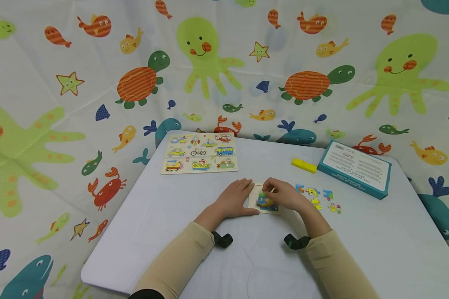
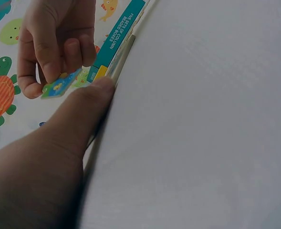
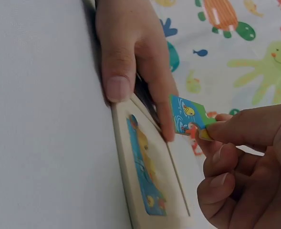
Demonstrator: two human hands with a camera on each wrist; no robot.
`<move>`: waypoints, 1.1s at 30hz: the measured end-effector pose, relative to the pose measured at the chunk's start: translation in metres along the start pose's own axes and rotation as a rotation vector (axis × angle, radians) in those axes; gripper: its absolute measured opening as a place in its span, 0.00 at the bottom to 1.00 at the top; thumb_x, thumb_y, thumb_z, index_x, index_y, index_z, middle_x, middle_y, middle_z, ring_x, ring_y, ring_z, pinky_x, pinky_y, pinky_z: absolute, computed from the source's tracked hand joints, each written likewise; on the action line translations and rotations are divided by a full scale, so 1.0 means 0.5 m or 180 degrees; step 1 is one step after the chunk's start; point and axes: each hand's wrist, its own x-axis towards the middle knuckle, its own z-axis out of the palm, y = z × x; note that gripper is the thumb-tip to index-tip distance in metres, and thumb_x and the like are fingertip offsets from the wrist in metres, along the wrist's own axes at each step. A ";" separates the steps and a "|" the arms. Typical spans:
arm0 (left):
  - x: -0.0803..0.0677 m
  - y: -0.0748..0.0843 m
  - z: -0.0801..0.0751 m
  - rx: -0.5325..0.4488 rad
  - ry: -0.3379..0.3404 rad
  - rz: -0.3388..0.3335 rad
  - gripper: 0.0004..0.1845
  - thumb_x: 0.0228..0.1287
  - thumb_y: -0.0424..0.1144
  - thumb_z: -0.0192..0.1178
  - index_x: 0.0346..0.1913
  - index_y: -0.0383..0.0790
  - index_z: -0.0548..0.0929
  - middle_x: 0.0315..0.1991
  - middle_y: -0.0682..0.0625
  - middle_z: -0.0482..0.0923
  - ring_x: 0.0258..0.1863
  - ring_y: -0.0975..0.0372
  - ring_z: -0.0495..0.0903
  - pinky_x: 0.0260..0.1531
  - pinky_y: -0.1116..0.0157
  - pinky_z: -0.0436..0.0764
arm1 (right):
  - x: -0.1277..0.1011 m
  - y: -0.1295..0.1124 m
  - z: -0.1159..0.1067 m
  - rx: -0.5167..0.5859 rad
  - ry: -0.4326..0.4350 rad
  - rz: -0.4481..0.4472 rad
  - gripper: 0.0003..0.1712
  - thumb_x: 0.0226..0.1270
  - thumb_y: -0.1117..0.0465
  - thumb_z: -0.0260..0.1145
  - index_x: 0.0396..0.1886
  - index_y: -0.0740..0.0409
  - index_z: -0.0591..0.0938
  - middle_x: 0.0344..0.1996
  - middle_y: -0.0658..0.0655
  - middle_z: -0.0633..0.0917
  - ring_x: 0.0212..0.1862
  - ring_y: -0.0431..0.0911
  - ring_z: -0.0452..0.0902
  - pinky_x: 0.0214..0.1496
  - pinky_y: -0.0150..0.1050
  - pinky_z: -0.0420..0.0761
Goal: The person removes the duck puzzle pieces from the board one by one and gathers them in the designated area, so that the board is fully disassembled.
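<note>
A small square wooden puzzle tray lies on the white table in front of me. My left hand rests at its left side with fingers extended, the thumb against the near edge. Over the tray, my right hand pinches a jigsaw puzzle piece between thumb and forefinger. That piece shows a yellow duck on blue and green; it is tilted and held above the tray. In the right wrist view, part of the picture lies inside the frame, blue along the near side with some yellow.
Several loose jigsaw pieces lie right of my right hand. Behind them are a yellow block and a teal-edged box. A vehicle picture board lies at the back left. A patterned sea-animal cloth hangs behind the table.
</note>
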 end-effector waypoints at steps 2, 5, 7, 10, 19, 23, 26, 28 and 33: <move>0.000 0.001 0.000 -0.0002 -0.0010 -0.0014 0.55 0.45 0.81 0.40 0.72 0.47 0.52 0.72 0.53 0.50 0.73 0.59 0.45 0.72 0.60 0.47 | -0.005 0.005 -0.008 0.0024 0.0020 -0.0010 0.06 0.66 0.55 0.59 0.41 0.46 0.75 0.37 0.51 0.78 0.31 0.46 0.74 0.31 0.36 0.77; -0.001 0.003 -0.001 -0.0002 -0.0031 -0.0039 0.56 0.45 0.81 0.39 0.72 0.47 0.51 0.73 0.53 0.49 0.73 0.59 0.44 0.72 0.60 0.46 | -0.016 0.010 -0.023 0.0039 0.0050 0.0003 0.07 0.65 0.54 0.59 0.41 0.46 0.75 0.37 0.51 0.78 0.32 0.47 0.73 0.31 0.37 0.76; -0.001 0.003 -0.001 0.0000 -0.0042 -0.0051 0.56 0.45 0.81 0.40 0.72 0.47 0.51 0.73 0.53 0.49 0.73 0.60 0.43 0.72 0.61 0.46 | -0.024 0.014 -0.035 0.0068 0.0053 0.0011 0.07 0.65 0.55 0.59 0.42 0.47 0.74 0.37 0.53 0.78 0.31 0.48 0.73 0.30 0.37 0.76; 0.000 0.003 0.000 -0.0004 -0.0038 -0.0051 0.56 0.44 0.81 0.40 0.72 0.47 0.51 0.73 0.54 0.48 0.73 0.60 0.43 0.72 0.61 0.46 | -0.038 0.022 -0.051 0.0081 0.0070 0.0059 0.07 0.65 0.54 0.60 0.41 0.46 0.74 0.36 0.54 0.77 0.30 0.49 0.72 0.29 0.37 0.76; 0.000 0.000 0.004 0.0001 -0.0042 -0.0031 0.57 0.44 0.82 0.37 0.72 0.48 0.49 0.73 0.54 0.47 0.73 0.60 0.42 0.72 0.62 0.45 | -0.082 0.065 -0.090 0.0012 0.0080 0.0181 0.08 0.64 0.53 0.61 0.40 0.48 0.74 0.34 0.55 0.76 0.34 0.48 0.71 0.31 0.36 0.76; 0.000 0.001 0.002 -0.0007 -0.0013 -0.0033 0.57 0.44 0.82 0.37 0.72 0.48 0.50 0.73 0.54 0.48 0.73 0.60 0.43 0.72 0.61 0.46 | -0.097 0.086 -0.101 0.0030 0.0099 0.0226 0.07 0.64 0.53 0.60 0.39 0.47 0.74 0.34 0.55 0.76 0.32 0.49 0.71 0.29 0.36 0.75; 0.000 0.002 0.001 -0.0039 -0.0006 -0.0038 0.56 0.44 0.81 0.39 0.72 0.47 0.51 0.73 0.54 0.48 0.73 0.60 0.44 0.72 0.61 0.47 | -0.108 0.100 -0.107 0.0064 0.0093 0.0253 0.07 0.64 0.53 0.61 0.39 0.47 0.74 0.34 0.55 0.76 0.31 0.49 0.71 0.28 0.35 0.74; 0.000 0.003 0.000 -0.0055 -0.0012 -0.0045 0.56 0.44 0.81 0.40 0.72 0.48 0.51 0.73 0.54 0.48 0.73 0.60 0.44 0.72 0.61 0.47 | -0.114 0.108 -0.110 0.0077 0.0068 0.0248 0.07 0.64 0.53 0.61 0.39 0.48 0.74 0.34 0.56 0.76 0.29 0.48 0.71 0.27 0.35 0.73; 0.000 0.003 0.003 -0.0034 -0.0025 -0.0053 0.57 0.44 0.82 0.39 0.72 0.48 0.50 0.73 0.54 0.48 0.73 0.60 0.43 0.72 0.61 0.46 | -0.128 0.125 -0.114 0.0092 0.0022 0.0294 0.09 0.64 0.53 0.61 0.39 0.49 0.74 0.33 0.56 0.75 0.24 0.46 0.69 0.24 0.34 0.70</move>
